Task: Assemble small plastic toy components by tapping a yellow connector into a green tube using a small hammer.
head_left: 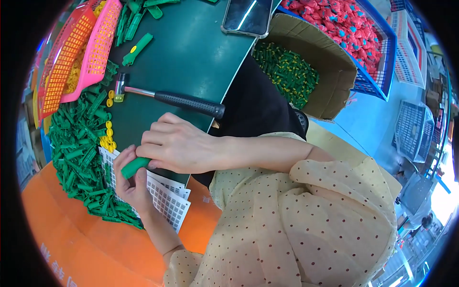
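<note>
My left hand [130, 184] is closed around a short green plastic piece [135, 167], with the thumb and fingers on either side of it. My right hand [179, 146] comes in from the right with its fingers curled, and its fingertips grip the upper end of the same piece. Part of the piece is hidden by the fingers. Under and beside my left hand lie white sheets [169, 203] printed with a grid of small dark marks. Small yellow plastic parts [109, 139] sit just beyond my hands.
A hammer [189, 103] lies on the dark green table [191, 52]. Green pieces [79, 148] are heaped along the left. A pink basket [102, 52] holds yellow parts. A phone [247, 16] rests at the edge. Beside the table stand a cardboard box [330, 91] and a blue crate [377, 86].
</note>
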A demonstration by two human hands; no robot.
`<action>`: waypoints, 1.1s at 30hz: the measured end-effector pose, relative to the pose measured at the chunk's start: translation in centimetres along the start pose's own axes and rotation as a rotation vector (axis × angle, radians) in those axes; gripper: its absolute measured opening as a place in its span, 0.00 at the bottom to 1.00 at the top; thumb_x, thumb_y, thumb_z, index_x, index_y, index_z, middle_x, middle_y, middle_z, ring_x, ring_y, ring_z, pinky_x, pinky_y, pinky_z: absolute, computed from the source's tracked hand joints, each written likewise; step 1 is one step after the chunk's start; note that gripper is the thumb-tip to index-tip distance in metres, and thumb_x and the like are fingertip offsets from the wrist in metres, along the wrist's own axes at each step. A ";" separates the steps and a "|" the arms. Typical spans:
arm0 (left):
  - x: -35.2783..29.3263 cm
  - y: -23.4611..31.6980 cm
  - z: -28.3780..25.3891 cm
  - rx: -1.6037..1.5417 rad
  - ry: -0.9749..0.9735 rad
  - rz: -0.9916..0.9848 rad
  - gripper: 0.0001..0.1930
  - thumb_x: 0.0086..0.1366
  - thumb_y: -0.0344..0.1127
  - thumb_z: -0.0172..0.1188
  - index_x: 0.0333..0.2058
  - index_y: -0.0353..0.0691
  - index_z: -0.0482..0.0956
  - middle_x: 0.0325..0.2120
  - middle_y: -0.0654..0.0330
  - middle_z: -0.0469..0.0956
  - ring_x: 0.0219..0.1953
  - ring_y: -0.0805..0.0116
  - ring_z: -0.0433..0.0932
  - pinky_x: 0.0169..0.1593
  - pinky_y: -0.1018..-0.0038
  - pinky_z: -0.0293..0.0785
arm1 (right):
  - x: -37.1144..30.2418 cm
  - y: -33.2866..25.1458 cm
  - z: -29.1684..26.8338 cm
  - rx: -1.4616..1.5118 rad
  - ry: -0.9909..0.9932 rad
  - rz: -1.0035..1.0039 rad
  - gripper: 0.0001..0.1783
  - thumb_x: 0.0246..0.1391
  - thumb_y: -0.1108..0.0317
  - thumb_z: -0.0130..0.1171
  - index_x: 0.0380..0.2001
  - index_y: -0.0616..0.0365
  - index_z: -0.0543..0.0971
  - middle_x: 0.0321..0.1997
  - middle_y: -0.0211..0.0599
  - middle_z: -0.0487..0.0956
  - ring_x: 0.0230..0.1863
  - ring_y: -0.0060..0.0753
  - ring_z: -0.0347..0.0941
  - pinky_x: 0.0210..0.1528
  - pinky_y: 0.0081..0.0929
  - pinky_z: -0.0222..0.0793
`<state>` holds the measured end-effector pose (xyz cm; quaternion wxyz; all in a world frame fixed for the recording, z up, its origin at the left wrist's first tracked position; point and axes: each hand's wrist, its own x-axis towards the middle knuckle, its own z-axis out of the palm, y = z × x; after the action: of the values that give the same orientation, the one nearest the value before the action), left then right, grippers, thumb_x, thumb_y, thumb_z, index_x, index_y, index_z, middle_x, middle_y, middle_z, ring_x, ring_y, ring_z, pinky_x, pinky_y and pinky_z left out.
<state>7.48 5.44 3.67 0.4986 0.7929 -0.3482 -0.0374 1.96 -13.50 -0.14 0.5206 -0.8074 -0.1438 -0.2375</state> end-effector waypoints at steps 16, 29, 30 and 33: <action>1.5 -0.2 -5.4 -1.089 0.483 -0.572 0.25 0.71 0.36 0.51 0.61 0.29 0.60 0.55 0.49 0.68 0.57 0.64 0.70 0.60 0.72 0.69 | -0.7 2.5 -0.1 -0.078 -0.214 -0.093 0.10 0.46 0.68 0.65 0.34 0.52 0.78 0.36 0.27 0.75 0.40 0.32 0.71 0.46 0.30 0.64; -0.9 -1.2 0.9 -0.219 0.378 -0.242 0.16 0.55 0.25 0.68 0.43 0.35 0.78 0.40 0.58 0.78 0.39 0.71 0.78 0.46 0.77 0.74 | 10.6 1.2 0.7 -0.053 -0.351 0.013 0.07 0.55 0.76 0.59 0.38 0.61 0.80 0.33 0.36 0.78 0.35 0.32 0.76 0.39 0.26 0.70; -0.6 -1.4 1.2 -0.225 0.391 -0.242 0.16 0.55 0.25 0.68 0.43 0.35 0.78 0.40 0.58 0.78 0.39 0.71 0.78 0.46 0.77 0.74 | 11.8 2.1 2.0 -0.155 -0.366 -0.070 0.07 0.53 0.75 0.60 0.37 0.61 0.80 0.33 0.37 0.78 0.34 0.35 0.76 0.37 0.29 0.70; -0.4 -2.1 1.9 -0.230 0.438 -0.186 0.16 0.54 0.24 0.68 0.42 0.36 0.79 0.36 0.58 0.79 0.36 0.70 0.79 0.41 0.77 0.76 | 13.7 4.3 5.1 -0.307 -0.407 -0.246 0.08 0.50 0.73 0.61 0.35 0.59 0.79 0.32 0.37 0.77 0.34 0.43 0.75 0.37 0.35 0.70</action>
<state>7.50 4.77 0.96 0.6435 0.7487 -0.1511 0.0501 16.83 -10.91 2.11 0.3201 -0.8843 -0.3047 -0.1509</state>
